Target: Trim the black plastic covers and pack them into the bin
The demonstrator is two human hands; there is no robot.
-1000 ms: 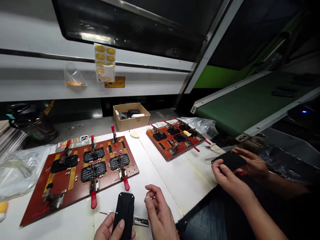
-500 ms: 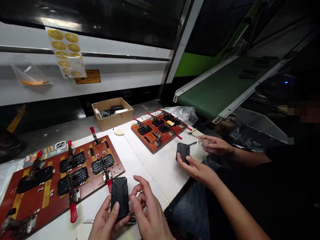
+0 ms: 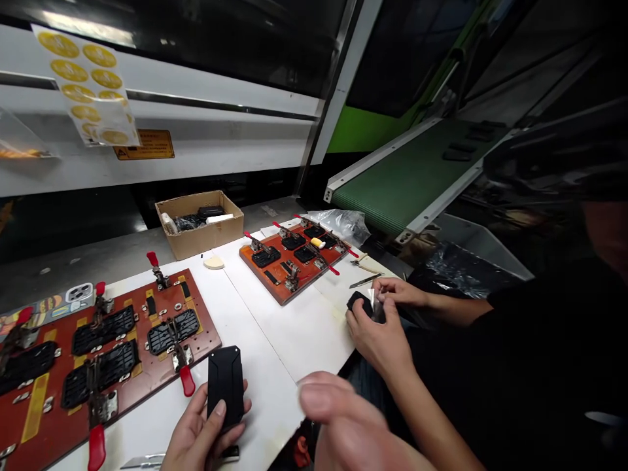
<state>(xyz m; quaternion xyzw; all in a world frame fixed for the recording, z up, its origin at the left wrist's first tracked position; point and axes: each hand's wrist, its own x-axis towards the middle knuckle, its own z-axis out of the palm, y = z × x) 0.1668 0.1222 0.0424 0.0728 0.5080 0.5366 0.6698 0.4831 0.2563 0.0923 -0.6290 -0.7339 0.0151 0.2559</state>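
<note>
Well, a long white desk (image 3: 279,340) runs away from the person, with a red-brown clamp board (image 3: 147,386) on its left. Just past the board's near right edge, the left hand (image 3: 203,425) grips a black phone case (image 3: 225,386) from below, with the thumb on its face. The case's long side runs near to far, and its top end points far. The right hand (image 3: 343,418) is blurred, looks open and holds nothing. It is farther right, so the left hand is nearer.

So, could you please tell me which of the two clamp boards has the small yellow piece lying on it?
The farther board, beside the plastic bag; the nearer board has none.
</note>
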